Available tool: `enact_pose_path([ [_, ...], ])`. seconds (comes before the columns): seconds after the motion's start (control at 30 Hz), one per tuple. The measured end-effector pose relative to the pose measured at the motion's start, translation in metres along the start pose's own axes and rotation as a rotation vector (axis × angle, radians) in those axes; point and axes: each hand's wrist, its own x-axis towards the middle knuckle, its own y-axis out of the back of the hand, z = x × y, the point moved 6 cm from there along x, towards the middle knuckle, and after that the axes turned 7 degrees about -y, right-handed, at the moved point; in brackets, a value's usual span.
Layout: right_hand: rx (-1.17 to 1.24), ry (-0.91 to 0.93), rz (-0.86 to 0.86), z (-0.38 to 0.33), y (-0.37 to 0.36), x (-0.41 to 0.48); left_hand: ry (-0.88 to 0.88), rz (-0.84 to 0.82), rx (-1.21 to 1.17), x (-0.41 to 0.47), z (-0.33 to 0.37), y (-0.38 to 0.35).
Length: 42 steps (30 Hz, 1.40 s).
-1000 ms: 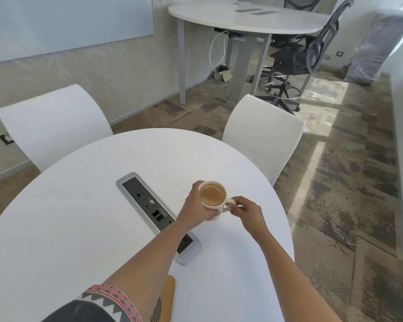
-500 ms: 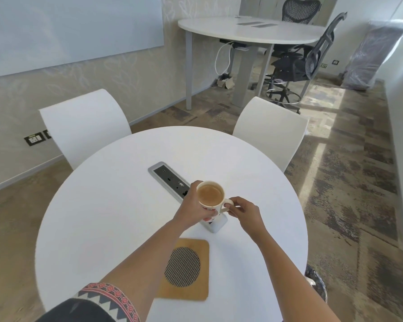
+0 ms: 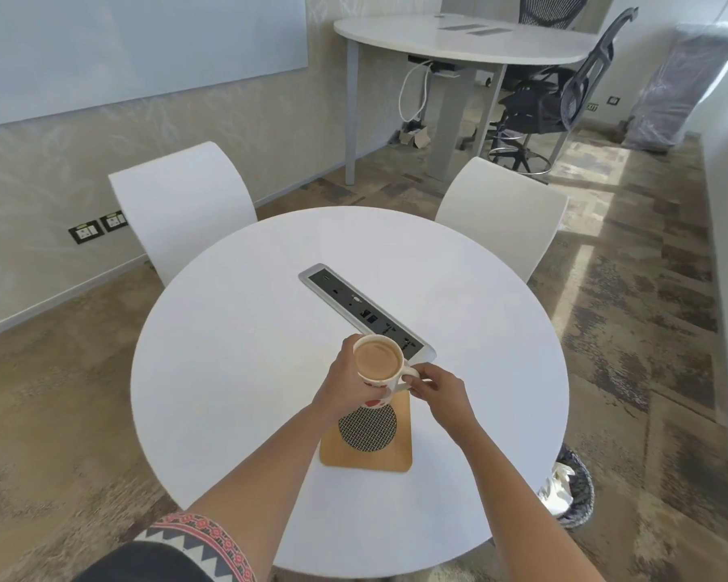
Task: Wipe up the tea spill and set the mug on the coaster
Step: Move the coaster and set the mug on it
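A white mug (image 3: 377, 361) with red dots, full of milky tea, is held above the round white table (image 3: 236, 371). My left hand (image 3: 343, 386) wraps its left side and my right hand (image 3: 436, 388) pinches its handle. Just below and nearer me lies the wooden coaster (image 3: 366, 453) with a round woven insert; the mug overlaps its far edge in view. I see no spill or cloth on the table.
A grey socket strip (image 3: 354, 306) is set into the table beyond the mug. Two white chairs (image 3: 181, 203) (image 3: 499, 216) stand at the far side. A mesh waste bin (image 3: 570, 491) sits on the floor at the right. Another table and office chairs stand farther back.
My view has pulled back and the whole table now shows. Both hands have carried the mug toward me, from over the socket strip to the coaster's far edge.
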Motion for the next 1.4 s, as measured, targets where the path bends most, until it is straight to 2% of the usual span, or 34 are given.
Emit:
enact_pose_path([
  [0.6, 0.022, -0.032, -0.02, 0.033, -0.014, -0.034, 0.084, 0.024, -0.028, -0.049, -0.024, -0.015],
  [1.0, 0.035, -0.053, -0.022, 0.039, -0.016, -0.033, 0.113, 0.005, -0.003, -0.049, -0.025, -0.018],
  [1.4, -0.057, -0.072, -0.051, 0.038, -0.014, -0.028, 0.138, -0.045, 0.025, -0.047, -0.023, -0.02],
])
